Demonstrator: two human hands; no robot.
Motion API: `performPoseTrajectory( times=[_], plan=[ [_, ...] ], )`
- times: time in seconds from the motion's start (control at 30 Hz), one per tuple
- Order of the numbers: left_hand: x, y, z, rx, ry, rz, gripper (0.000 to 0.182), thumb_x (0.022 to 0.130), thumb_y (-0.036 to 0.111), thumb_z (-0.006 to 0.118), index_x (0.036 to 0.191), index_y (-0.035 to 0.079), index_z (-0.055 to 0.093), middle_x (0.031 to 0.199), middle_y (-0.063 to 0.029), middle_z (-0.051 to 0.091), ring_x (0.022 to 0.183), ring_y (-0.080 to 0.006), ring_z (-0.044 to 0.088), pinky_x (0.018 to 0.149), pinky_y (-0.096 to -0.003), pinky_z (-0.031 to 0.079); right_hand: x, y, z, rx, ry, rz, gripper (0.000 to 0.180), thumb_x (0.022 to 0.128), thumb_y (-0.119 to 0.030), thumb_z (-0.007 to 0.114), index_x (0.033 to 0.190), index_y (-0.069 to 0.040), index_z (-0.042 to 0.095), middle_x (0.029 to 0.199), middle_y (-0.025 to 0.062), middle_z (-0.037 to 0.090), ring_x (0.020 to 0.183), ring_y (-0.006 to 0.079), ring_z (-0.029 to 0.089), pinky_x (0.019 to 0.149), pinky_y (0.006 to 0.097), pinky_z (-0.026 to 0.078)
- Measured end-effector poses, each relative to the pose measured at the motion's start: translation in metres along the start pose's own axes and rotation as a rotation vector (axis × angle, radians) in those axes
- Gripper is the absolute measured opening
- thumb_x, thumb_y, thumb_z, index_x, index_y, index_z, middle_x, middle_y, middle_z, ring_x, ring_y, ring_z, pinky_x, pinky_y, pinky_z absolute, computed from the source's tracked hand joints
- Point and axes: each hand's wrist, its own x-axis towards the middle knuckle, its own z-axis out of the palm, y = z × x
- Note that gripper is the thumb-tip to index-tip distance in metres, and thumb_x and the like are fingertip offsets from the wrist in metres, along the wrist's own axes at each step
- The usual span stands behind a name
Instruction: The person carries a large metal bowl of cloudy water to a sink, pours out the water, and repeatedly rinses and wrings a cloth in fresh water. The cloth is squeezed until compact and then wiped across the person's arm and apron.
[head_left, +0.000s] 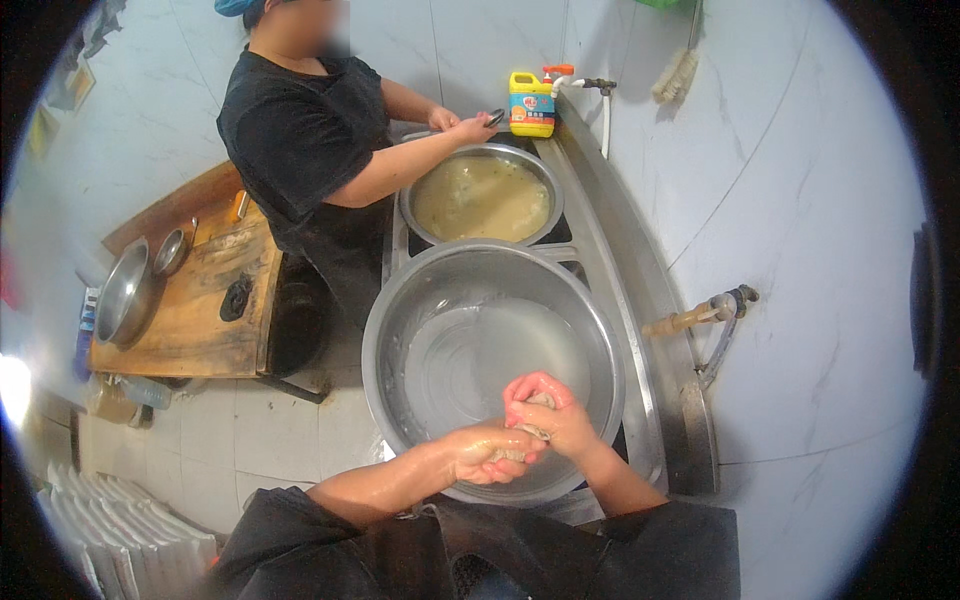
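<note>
Both my hands grip a wet, wrung-looking greyish-beige cloth (534, 430) above a large stainless-steel basin. My left hand (491, 453) is closed round its lower left end, and my right hand (547, 416) round its upper right end, the two nearly touching. The big basin (386, 300) holds a little cloudy water at its bottom and rests over a metal sink. Just beyond it, a smaller steel basin (556, 191) is filled with murky yellowish liquid.
A co-worker (300, 142) in dark clothes holds a small metal object at the far basin. A yellow detergent jug (532, 112) stands behind. Taps (705, 311) project from the right wall. On the left, a wooden table (202, 330) bears metal bowls and a black scourer-like item.
</note>
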Motion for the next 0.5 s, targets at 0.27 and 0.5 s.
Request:
performPoseTrajectory(
  times=[0.27, 0.5],
  plan=[
    [0.018, -0.020, -0.015, 0.271, 0.243, 0.056, 0.012, 0.077, 0.013, 0.057, 0.081, 0.007, 0.048, 0.061, 0.0007, 0.044, 0.042, -0.0054, 0.036, 0.033, -0.0206, 0.021, -0.002, 0.034, -0.005, -0.239, 0.183, 0.075, 0.011, 0.083, -0.008, 0.060, 0.082, -0.002, 0.051, 0.077, 0.0043, 0.058, 0.065, 0.0106, 0.057, 0.059, 0.0258, 0.047],
    [0.041, -0.037, -0.033, 0.786, 0.604, 0.202, 0.017, 0.074, 0.016, 0.062, 0.078, 0.003, 0.052, 0.059, -0.0036, 0.051, 0.044, -0.0117, 0.046, 0.035, -0.0273, 0.033, 0.001, 0.069, -0.011, -0.389, 0.356, -0.105, 0.011, 0.083, -0.007, 0.059, 0.081, -0.002, 0.049, 0.066, 0.0045, 0.056, 0.059, 0.0109, 0.056, 0.053, 0.0268, 0.046]
  ],
)
